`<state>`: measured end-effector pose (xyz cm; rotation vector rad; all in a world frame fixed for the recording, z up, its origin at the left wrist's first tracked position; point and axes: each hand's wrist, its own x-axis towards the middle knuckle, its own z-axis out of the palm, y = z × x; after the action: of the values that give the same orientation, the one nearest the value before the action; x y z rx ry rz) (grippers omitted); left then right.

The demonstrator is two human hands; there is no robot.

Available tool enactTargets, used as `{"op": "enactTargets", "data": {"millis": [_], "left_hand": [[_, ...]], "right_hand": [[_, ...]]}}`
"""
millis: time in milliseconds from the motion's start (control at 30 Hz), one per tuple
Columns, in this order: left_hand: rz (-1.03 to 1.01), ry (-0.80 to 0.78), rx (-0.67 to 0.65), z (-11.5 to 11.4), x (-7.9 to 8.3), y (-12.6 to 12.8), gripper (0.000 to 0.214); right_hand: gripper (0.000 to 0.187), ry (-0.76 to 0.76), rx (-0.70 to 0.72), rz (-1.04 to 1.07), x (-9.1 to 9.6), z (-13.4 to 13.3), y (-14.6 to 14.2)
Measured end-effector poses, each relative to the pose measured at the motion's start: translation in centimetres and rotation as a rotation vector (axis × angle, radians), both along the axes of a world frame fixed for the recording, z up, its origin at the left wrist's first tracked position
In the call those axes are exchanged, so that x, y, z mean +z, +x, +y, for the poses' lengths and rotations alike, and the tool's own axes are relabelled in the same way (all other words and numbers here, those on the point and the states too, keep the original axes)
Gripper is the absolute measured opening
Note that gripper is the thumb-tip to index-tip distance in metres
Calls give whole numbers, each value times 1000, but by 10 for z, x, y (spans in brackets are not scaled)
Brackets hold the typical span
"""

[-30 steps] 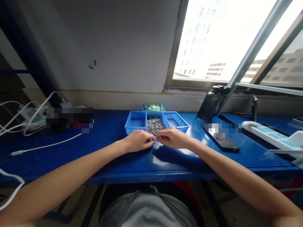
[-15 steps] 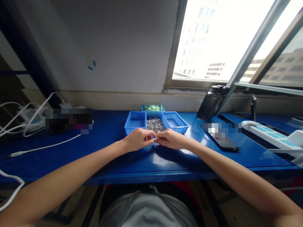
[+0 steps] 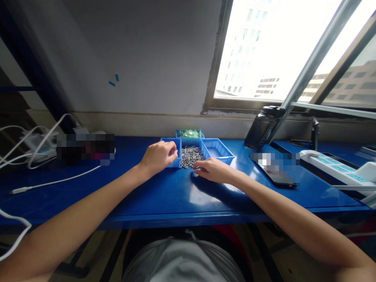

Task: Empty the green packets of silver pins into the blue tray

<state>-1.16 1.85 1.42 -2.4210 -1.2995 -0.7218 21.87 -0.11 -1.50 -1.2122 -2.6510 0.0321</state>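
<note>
Probably calls for a mid-length pinch on light, stiff, slippery little metal pieces (image 3: pixel 189 154), heaped just beyond the half-curled right hand (image 3: pixel 214 170) and right of the bunched left hand (image 3: pixel 157 156) at a blue bin (image 3: pixel 176 162), cannot tell whether gripping any.

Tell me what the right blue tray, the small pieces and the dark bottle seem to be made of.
Right blue tray: probably molded plastic, slight sheen, given its ribbed walls. Small pieces: likely shiny metal, from their silvery glints. Dark bottle: perhaps glossy tinted plastic, as its side looks translucent; glass is possible.
</note>
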Motion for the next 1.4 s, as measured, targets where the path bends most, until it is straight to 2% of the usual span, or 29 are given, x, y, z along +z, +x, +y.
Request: {"op": "enactTargets", "data": {"millis": [133, 267, 333, 500, 633, 867, 1000, 1167, 1400], "left_hand": [[7, -70, 110, 5, 0, -3, 18], [40, 11, 118, 8, -1, -5, 21], [88, 73, 0, 6, -2, -4, 20], [271, 95, -466, -7, -12, 6, 23], [385, -37, -581, -17, -26, 15, 22], [345, -193, -564, -14, -29, 16, 19], [333, -179, -558, -13, -28, 16, 19], [341, -145, -490, -15, -27, 16, 19], [340, -156, -477, -14, -26, 15, 20]], "right_hand": [[26, 14, -33, -48, -2, 2, 0], [26, 13, -50, -89, -4, 5, 2], [25, 9, -51, -96, -4, 5, 3], [22, 13, -54, -113, -2, 3, 1], [21, 1, -39, -107, -2, 4, 1], [21, 49, 63, -135, 1, 0, 0], [19, 99, 92, -213, 6, -5, -3], [17, 181, 134, -237, 6, -6, -5], [17, 170, 131, -275, 6, -5, -1]]}}
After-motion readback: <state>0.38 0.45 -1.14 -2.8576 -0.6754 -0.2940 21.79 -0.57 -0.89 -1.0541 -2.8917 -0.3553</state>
